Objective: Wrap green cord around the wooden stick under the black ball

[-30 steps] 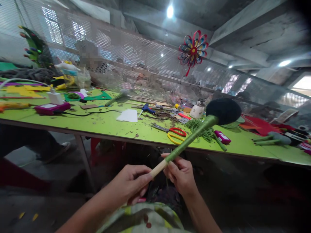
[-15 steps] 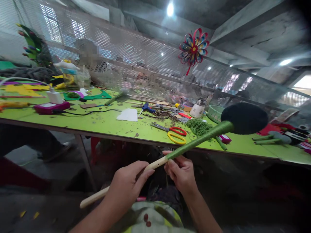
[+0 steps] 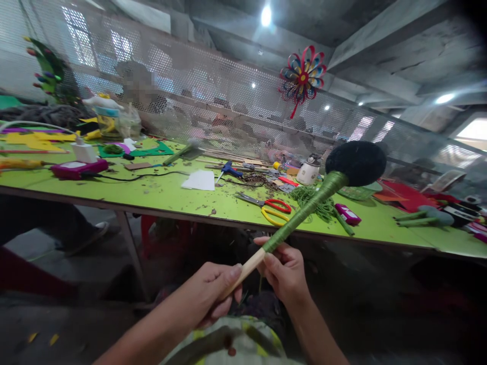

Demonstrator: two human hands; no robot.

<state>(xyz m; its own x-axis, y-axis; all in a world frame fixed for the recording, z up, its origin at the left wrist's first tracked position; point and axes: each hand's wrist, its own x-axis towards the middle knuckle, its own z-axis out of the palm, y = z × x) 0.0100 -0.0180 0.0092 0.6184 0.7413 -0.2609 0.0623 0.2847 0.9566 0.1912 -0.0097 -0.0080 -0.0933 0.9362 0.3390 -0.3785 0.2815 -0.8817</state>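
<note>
A wooden stick [image 3: 251,264] slants up and to the right across my lap, its upper length wound with green yarn [image 3: 300,219]. A dark, round, padded head [image 3: 355,163] tops it, in front of the table. My left hand [image 3: 216,291] is closed around the bare wood low down. At the lower edge of the winding, my right hand [image 3: 283,268] is closed with thumb and fingers against the stick and yarn; a thin green strand hangs below it. Scissors [image 3: 272,207] with red and yellow handles lie on the table just beyond, beside a heap of green yarn [image 3: 315,203].
The green table [image 3: 114,190] runs across in front of me. On it are a blue-handled tool [image 3: 230,170], white paper [image 3: 199,180], a magenta box [image 3: 78,168] with a cable, a smaller magenta box [image 3: 348,214] and a whitish pot [image 3: 308,172]. A mesh partition [image 3: 228,91] stands behind.
The stick has turned about its length and tilted more steeply, its dark head moving left and up. My left hand has rolled over with it; my right hand has stayed almost in place.
</note>
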